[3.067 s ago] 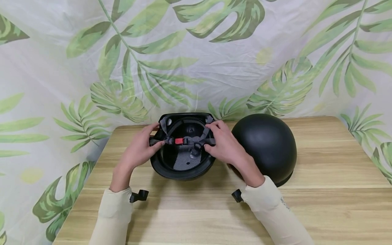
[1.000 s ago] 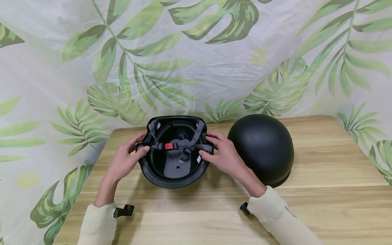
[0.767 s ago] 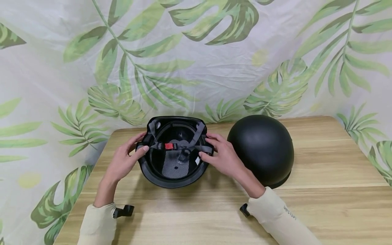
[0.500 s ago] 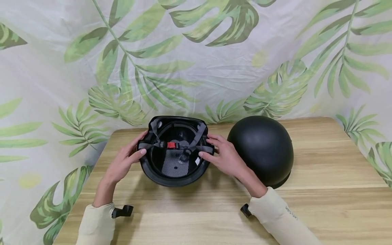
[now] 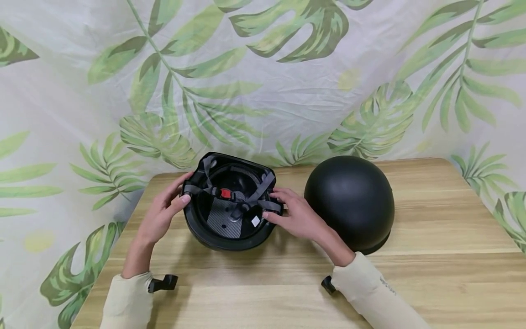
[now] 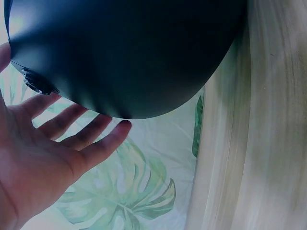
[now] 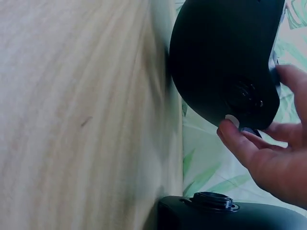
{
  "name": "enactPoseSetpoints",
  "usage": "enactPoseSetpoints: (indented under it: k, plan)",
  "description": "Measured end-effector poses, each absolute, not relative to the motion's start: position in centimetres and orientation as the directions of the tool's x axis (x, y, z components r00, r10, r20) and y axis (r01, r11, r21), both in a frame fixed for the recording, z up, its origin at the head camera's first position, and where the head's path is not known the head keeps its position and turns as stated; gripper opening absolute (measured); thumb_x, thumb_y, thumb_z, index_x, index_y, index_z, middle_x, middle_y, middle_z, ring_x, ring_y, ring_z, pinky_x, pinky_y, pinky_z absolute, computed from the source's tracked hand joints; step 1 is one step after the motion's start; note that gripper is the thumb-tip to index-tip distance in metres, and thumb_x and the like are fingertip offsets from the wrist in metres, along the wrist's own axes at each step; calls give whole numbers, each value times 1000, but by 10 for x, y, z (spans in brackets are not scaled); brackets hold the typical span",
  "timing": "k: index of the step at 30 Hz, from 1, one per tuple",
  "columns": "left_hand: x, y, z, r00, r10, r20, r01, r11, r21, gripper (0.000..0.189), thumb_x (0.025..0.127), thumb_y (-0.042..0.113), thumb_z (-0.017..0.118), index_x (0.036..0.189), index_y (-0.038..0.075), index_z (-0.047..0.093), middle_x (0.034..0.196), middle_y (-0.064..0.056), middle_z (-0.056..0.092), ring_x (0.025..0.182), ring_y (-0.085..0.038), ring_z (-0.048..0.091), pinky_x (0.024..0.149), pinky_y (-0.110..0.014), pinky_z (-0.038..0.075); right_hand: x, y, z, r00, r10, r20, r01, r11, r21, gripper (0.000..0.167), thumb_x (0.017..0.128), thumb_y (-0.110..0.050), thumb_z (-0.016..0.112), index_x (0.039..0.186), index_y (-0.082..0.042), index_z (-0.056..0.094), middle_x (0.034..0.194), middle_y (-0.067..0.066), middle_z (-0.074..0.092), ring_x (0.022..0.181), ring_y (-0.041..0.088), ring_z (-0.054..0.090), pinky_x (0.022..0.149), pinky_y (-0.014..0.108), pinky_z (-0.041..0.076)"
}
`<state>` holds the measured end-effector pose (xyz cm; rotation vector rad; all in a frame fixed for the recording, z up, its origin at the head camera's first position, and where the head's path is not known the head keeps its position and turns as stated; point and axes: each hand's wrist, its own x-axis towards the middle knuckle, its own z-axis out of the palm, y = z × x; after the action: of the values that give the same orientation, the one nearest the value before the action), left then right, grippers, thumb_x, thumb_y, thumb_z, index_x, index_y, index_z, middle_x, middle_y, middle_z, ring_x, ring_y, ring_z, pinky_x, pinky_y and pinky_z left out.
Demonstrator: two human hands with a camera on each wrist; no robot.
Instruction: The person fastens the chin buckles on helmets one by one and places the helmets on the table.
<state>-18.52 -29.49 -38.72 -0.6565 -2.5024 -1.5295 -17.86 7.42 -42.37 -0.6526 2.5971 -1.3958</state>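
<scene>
A black helmet (image 5: 240,241) lies upside down near the back of the table, its hollow facing up, tilted and turned a little. Grey chin straps (image 5: 263,187) cross the opening, joined by a red and black buckle (image 5: 226,193). My left hand (image 5: 158,217) holds the left rim, thumb on the edge; in the left wrist view its fingers (image 6: 108,143) spread along the outside of the shell. On the opposite side my right hand (image 5: 302,214) pinches the rim beside the strap, its fingertips near a round fitting (image 7: 242,96) on the shell.
A second black helmet (image 5: 349,201) stands dome up just right of my right hand. The wooden table (image 5: 255,292) reaches back to a leaf-patterned cloth (image 5: 304,105). Black mounts (image 5: 163,283) stick out from both cuffs.
Over three seconds the upturned helmet has shifted left. In the last half second it has turned clockwise and tilted, so a white label inside shows more. The second helmet stays put.
</scene>
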Motion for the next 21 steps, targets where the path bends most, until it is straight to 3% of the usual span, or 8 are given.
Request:
enactPoseSetpoints:
  k: [9,14,21]
  plan:
    - [-182,-292,-383,-862,296,411,494,308,813,51,106,0,50,157,1,49,153,4,60,137,-2,56,103,-12,48,-180,82,-421,-849,-525,58,-306,401,-864,64,100,-23,74,157,-6,50,170,13,38,151,34,50,113,49,53]
    - [-182,-292,-380,-821,340,459,546,232,805,51,105,-3,46,156,-6,47,160,-8,55,146,-9,52,113,-16,42,-180,79,-427,-862,-502,72,-319,426,-847,61,100,-20,75,153,-2,52,164,19,46,136,40,63,110,52,55]
    - [-184,-291,-382,-828,326,457,538,226,812,52,103,-5,51,154,-7,48,156,1,58,143,-6,53,112,-16,45,-178,74,-427,-888,-451,91,-319,462,-827,48,97,-14,78,140,-1,64,138,16,65,115,36,74,102,51,59]
